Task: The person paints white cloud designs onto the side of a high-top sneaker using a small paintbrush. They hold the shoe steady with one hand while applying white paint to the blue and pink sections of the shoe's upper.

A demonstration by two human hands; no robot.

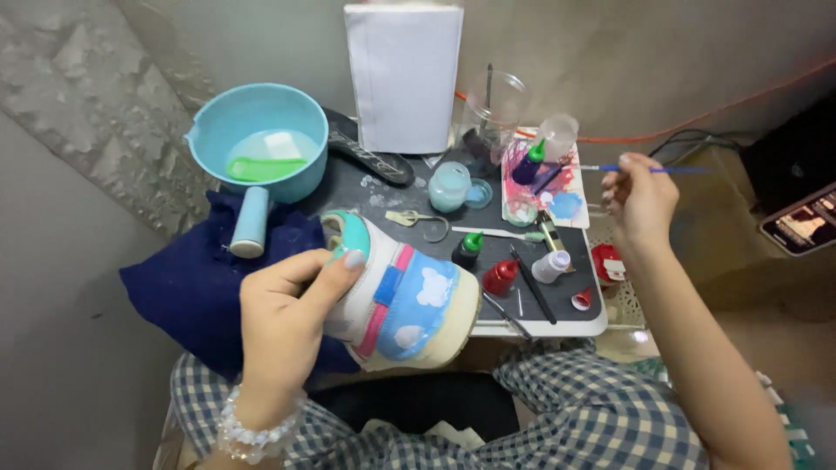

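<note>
Far L, approx 9 o'clock: navy cloth [187, 292] bunched at desk edge, partly on lap. Above it at 10-11 o'clock, light blue pot [258, 139] w/ green scoop inside, its handle pointing down over the cloth. L hand [283, 318] at 7 o'clock, fingers curled tight round the heel of a sneaker [402, 294], thumb pressed on the teal heel collar; bead bracelet on wrist. Sneaker sits dead centre, tilted on its side, sole toward camera, white w/ pink stripe, blue panels w/ white cloud shapes, overhanging the front edge of the small dark desk [557, 322]. At 12 o'clock: white paper bag [403, 77] upright against wall. Just R of centre: scissors, green-cap black bottle [468, 251], red bottle [501, 277], white bottle, loose brushes, clear cup w/ brushes, stained palette [557, 196]. R hand [640, 198] at 2 o'clock, raised above desk's R edge, fingertips pinching a thin blue-handled brush [644, 170] held approx horizontal, tip toward palette. Phone [805, 222] far R at 3 o'clock. Checked trousers along bottom.
</note>
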